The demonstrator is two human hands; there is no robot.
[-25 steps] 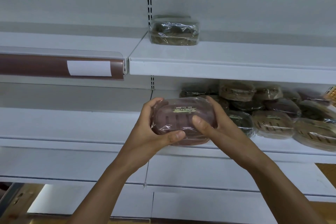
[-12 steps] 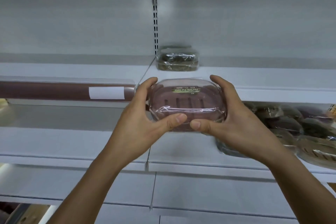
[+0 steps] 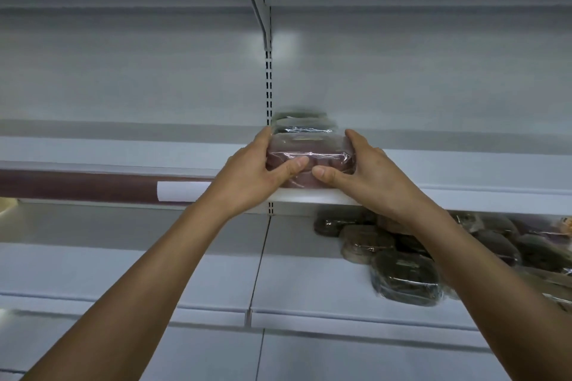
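A brown wrapped package (image 3: 309, 153) is being held between both hands at the front edge of the upper shelf (image 3: 464, 178), just right of the slotted upright (image 3: 268, 83) in the back wall. Its left end is being gripped by the left hand (image 3: 250, 179), with the fingers being curled round the far side and the thumb being pressed along the near face. The right end is being clasped in the same way by the right hand (image 3: 368, 176). The two thumb tips are being held close together, apart by a small gap, on the clear film. Whether the package is being rested on the shelf or held just above it cannot be told. Directly behind it, against the back wall, a dark green wrapped package (image 3: 305, 120) is being partly hidden; whether the two are touching cannot be told. On the shelf edge to the left, a brown price strip (image 3: 77, 187) with a white label (image 3: 182, 191) is being partly covered by the left wrist. On the lower shelf (image 3: 185, 272), at the right, a heap of similar wrapped packages (image 3: 402, 275) is being crossed by the right forearm.
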